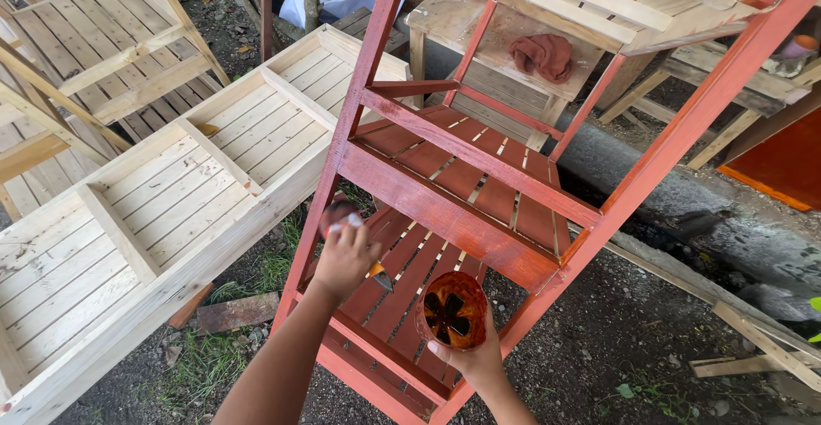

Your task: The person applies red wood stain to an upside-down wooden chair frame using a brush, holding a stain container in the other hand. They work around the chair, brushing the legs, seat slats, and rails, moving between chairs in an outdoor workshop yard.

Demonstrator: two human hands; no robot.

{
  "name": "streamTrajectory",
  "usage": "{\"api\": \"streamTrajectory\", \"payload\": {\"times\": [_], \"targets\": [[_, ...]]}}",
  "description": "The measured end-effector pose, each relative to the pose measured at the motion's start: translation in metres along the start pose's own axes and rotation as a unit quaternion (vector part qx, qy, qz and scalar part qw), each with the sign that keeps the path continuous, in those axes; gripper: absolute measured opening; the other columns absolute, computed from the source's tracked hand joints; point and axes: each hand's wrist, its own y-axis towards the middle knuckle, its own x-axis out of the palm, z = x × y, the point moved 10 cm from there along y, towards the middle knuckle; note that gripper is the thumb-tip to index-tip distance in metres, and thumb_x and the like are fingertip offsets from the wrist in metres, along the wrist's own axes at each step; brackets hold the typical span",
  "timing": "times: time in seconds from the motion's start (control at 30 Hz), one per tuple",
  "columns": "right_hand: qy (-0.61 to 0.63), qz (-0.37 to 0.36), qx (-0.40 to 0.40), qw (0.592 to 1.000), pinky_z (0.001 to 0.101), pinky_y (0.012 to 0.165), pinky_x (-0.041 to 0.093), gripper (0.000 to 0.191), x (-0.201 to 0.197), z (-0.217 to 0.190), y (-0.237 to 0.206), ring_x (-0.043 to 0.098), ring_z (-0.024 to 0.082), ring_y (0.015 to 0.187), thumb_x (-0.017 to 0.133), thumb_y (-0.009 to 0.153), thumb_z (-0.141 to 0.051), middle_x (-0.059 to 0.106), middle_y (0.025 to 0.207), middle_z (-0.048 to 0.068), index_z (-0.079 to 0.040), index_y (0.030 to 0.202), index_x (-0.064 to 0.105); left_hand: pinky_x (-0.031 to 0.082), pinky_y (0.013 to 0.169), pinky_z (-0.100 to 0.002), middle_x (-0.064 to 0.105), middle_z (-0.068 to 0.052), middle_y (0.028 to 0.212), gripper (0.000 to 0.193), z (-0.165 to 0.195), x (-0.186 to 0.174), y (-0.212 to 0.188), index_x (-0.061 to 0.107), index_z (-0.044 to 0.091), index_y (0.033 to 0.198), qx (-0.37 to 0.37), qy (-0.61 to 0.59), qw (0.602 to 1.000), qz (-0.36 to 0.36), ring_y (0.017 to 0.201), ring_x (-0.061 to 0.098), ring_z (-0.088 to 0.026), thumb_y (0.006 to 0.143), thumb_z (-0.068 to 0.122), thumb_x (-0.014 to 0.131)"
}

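Two bare racks [171,185] crowd the red rack's [445,211] left, dirt lies open rightward; left hand [345,258] fingers clamp a brush [379,276], right hand [475,361] grips a cup [453,309].

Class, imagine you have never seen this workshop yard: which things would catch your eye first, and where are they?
First comes the red-stained shelf rack slanting across the middle. Below it, the left hand presses a brush to the rack's upright, while the right hand holds a cup of reddish stain at bottom centre. To the left lies a pale, unpainted rack on its side.
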Motion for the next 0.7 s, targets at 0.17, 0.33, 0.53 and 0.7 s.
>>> {"api": "streamTrajectory", "payload": {"times": [0.17,0.33,0.53,0.7], "targets": [[-0.01,-0.006,-0.005,1.0,0.0428,0.105,0.059,0.101,0.007,-0.004,-0.002,0.06,0.028,0.129,0.092,0.069,-0.03,0.054,0.137,0.014,-0.008,0.148,0.034,0.049,0.086,-0.047,0.059,-0.007,0.105,0.018,-0.013,-0.033,0.032,0.066,0.017,0.095,0.115,0.138,0.983,0.026,0.104,0.058,-0.028,0.083,0.03,0.061],[-0.03,-0.017,-0.021,0.999,0.0424,0.104,0.059,0.097,0.01,0.001,0.0,0.061,0.027,0.128,0.092,0.069,-0.03,0.057,0.135,0.015,-0.007,0.146,0.037,0.048,0.085,-0.045,0.06,-0.008,0.112,0.017,-0.027,-0.049,0.017,0.065,0.018,0.098,0.041,0.076,0.994,0.07,0.1,0.058,-0.029,0.084,0.028,0.061],[0.004,-0.005,-0.016,1.0,0.0431,0.104,0.056,0.098,0.013,0.007,0.006,0.06,0.027,0.128,0.093,0.069,-0.029,0.055,0.136,0.013,-0.008,0.146,0.036,0.047,0.084,-0.045,0.061,-0.01,0.114,0.017,-0.007,-0.046,0.011,0.063,0.016,0.096,0.033,0.06,0.995,0.076,0.099,0.058,-0.029,0.085,0.027,0.06],[-0.015,-0.002,-0.007,1.0,0.0426,0.103,0.054,0.101,0.017,0.007,0.012,0.06,0.027,0.129,0.092,0.068,-0.029,0.054,0.136,0.012,-0.01,0.148,0.033,0.05,0.088,-0.049,0.061,-0.01,0.111,0.02,-0.018,-0.057,0.022,0.063,0.016,0.089,0.046,0.106,0.986,0.122,0.1,0.06,-0.029,0.076,0.03,0.059]]}}
